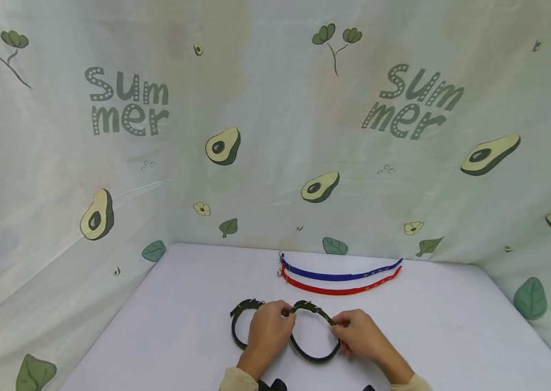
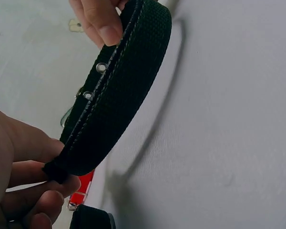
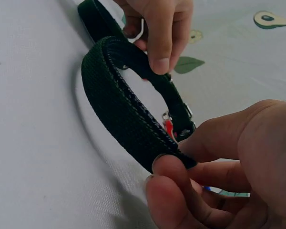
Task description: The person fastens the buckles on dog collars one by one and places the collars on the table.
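A black webbing collar (image 1: 312, 357) lies on the white table (image 1: 451, 326) in two loops, like a figure eight. My left hand (image 1: 275, 320) pinches it where the loops meet, near the buckle. My right hand (image 1: 348, 328) pinches the right loop's far side. In the left wrist view the strap (image 2: 119, 95) with metal eyelets arcs from my left hand (image 2: 52, 174) up to the right hand's fingers (image 2: 100, 21). In the right wrist view the loop (image 3: 119, 109) stands on edge between my right hand (image 3: 176, 164) and the left hand's fingers (image 3: 159, 38).
A blue collar (image 1: 339, 276) and a red collar (image 1: 341, 289) lie stretched out side by side behind my hands. Cloth walls printed with avocados (image 1: 223, 145) close in the table at the back and both sides.
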Demonstrator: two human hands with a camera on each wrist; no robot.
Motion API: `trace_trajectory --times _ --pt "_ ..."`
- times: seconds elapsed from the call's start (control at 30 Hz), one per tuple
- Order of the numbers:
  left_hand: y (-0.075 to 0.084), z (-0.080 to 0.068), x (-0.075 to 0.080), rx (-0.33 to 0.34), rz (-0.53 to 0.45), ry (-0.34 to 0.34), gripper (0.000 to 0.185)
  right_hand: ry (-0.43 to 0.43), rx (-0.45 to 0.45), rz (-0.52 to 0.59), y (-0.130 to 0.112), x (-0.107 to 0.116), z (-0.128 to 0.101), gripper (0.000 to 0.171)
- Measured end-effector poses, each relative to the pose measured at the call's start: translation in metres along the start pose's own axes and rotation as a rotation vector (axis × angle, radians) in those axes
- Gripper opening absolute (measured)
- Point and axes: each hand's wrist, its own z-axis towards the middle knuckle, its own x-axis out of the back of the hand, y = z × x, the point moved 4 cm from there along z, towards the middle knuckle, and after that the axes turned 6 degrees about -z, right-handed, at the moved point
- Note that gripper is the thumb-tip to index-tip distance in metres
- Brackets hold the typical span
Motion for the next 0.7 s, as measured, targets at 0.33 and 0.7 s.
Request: trace_trajectory --times 0.33,0.7 --pt "-0.009 0.002 0.003 0.005 0.072 -0.005 0.013 -0.009 0.009 0.007 0.003 -0.008 0.009 0.016" --pt "-0.007 0.004 -0.002 0.008 -0.005 -0.032 0.012 0.094 -0.075 -0.036 0.009 -0.012 0.011 0.015"
